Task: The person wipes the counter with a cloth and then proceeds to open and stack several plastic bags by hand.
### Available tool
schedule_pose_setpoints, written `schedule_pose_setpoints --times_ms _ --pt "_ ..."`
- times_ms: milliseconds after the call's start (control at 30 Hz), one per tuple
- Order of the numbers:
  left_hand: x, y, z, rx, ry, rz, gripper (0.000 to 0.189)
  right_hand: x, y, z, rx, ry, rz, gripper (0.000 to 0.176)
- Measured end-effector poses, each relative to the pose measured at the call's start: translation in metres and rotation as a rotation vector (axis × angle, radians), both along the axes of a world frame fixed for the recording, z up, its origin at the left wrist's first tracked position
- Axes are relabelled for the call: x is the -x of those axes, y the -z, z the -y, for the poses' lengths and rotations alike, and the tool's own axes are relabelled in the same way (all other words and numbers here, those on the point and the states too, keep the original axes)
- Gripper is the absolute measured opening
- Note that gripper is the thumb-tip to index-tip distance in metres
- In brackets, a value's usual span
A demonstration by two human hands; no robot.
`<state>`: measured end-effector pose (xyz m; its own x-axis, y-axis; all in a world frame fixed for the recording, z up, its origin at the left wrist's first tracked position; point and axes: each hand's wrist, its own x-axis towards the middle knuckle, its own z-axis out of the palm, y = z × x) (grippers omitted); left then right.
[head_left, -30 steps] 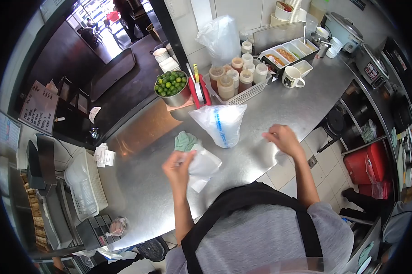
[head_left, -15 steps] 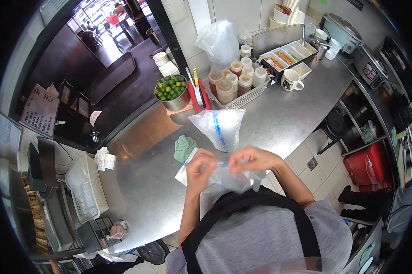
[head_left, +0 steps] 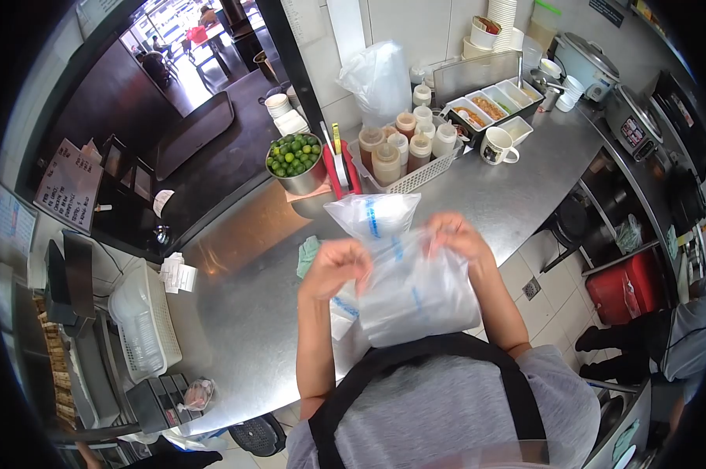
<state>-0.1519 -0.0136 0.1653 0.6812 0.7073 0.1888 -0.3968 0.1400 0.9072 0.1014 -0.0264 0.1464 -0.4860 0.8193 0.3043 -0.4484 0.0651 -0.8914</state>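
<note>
A clear plastic bag with blue print [head_left: 419,301] hangs spread out in front of my apron, above the counter's near edge. My left hand [head_left: 339,267] pinches its upper left side, fingers slightly blurred. At the upper right side, my right hand [head_left: 453,234] grips the same bag. Just beyond stands a filled clear bag with blue print [head_left: 372,213], partly covered by the held one. A green cloth [head_left: 308,256] lies beside my left hand, partly hidden by it. Another piece of printed plastic [head_left: 344,309] shows beneath my left hand.
On the steel counter [head_left: 243,313] are a pot of green limes [head_left: 294,156], a basket of sauce bottles [head_left: 419,176], a condiment tray [head_left: 490,105] and a mug [head_left: 498,147]. A white basket [head_left: 165,320] stands left. A person's dark-trousered legs [head_left: 627,336] show right.
The held bag has been raised and spread wider. Both hands have moved up and farther apart, now covering more of the green cloth and the filled bag.
</note>
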Motion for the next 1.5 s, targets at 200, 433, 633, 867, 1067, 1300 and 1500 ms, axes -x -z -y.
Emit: schedule_pose_setpoints --times_ms 200,433,633,867,1067,1300,1500 --pt "-0.035 0.026 -0.052 -0.46 -0.849 -0.455 0.006 0.033 -0.002 -0.037 0.011 0.578 0.161 0.011" --pt "-0.038 0.072 -0.051 -0.037 -0.674 -0.435 0.013 0.041 0.087 -0.056 -0.072 0.699 0.149 0.016" --pt "-0.044 0.154 -0.05 0.208 -0.629 -0.623 0.027 0.043 0.163 -0.069 0.073 0.827 0.473 0.019" --pt "-0.021 0.136 -0.024 -0.034 -0.735 -0.064 0.051 0.006 0.106 -0.031 0.671 0.261 0.026 0.025" --pt "-0.059 0.135 -0.036 -0.24 -0.582 -0.319 0.08 0.007 0.112 -0.024 0.417 0.372 0.197 0.034" --pt "-0.06 0.154 -0.044 -0.285 -0.544 -0.433 0.083 0.005 0.12 -0.018 0.361 0.522 0.353 0.022" --pt "-0.042 0.116 0.013 -0.744 -1.033 -0.591 0.098 0.0 0.068 0.009 0.077 0.862 0.599 0.023"
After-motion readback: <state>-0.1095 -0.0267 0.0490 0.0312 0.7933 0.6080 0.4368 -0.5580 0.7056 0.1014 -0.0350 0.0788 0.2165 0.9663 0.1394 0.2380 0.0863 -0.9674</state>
